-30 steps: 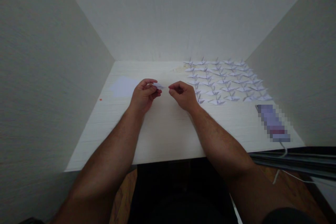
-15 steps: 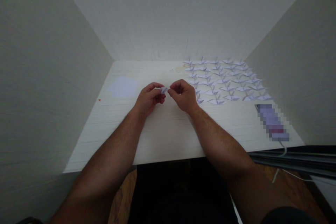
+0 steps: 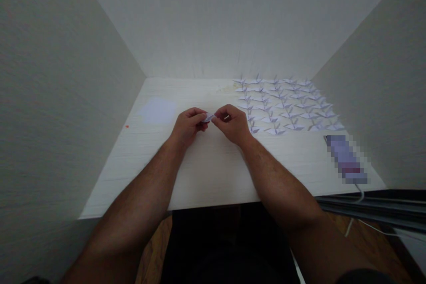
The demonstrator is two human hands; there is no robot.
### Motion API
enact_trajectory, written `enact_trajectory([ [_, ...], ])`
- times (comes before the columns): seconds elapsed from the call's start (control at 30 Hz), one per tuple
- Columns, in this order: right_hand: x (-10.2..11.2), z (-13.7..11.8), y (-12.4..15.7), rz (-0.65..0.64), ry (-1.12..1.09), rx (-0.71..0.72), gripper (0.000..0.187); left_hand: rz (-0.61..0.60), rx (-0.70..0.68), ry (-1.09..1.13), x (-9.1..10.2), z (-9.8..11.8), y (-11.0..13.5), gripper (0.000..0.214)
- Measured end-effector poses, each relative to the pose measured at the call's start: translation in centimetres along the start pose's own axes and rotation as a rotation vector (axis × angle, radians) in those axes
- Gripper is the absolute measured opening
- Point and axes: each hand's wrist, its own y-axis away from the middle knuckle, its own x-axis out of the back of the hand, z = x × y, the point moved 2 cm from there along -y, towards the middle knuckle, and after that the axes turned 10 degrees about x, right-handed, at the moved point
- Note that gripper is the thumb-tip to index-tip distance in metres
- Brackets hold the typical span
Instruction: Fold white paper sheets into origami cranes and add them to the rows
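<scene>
A small folded piece of pale lilac paper (image 3: 209, 118) is pinched between both my hands above the middle of the white table (image 3: 213, 173). My left hand (image 3: 188, 126) grips its left end with curled fingers. My right hand (image 3: 232, 123) pinches the right end with thumb and forefinger. Both hands nearly touch each other around the paper, which is mostly hidden by my fingers.
Several rows of finished pale lilac paper cranes (image 3: 282, 105) stand at the back right. A flat lilac sheet (image 3: 157, 111) lies at the left. A pixelated device (image 3: 346, 159) with a white cable (image 3: 357, 211) sits at the right edge. Walls enclose three sides.
My right hand has moved left and closed on the paper that my left hand held alone one second ago. The hands now meet around it.
</scene>
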Motion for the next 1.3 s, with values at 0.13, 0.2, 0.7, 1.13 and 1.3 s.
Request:
enact_trajectory([
  [0.13,0.0,0.11,0.08,-0.039,0.071,0.052,0.011,-0.001,0.004,-0.015,0.27,-0.11,-0.2,0.016],
  [0.2,0.0,0.09,0.12,-0.055,0.074,0.073,0.009,-0.011,0.005,-0.022,0.39,-0.19,-0.3,0.015],
  [0.7,-0.12,0.18,0.18,-0.138,-0.009,0.138,0.007,-0.084,0.079,-0.002,0.47,0.28,0.04,0.021],
  [1.13,0.12,0.55,0.13,-0.122,0.004,0.12,0.008,-0.137,0.099,-0.018,0.61,0.52,0.21,0.029],
  [1.3,0.16,0.58,-0.01,-0.05,-0.012,0.096,0.005,-0.094,-0.056,-0.07,0.41,0.34,0.07,0.033],
])
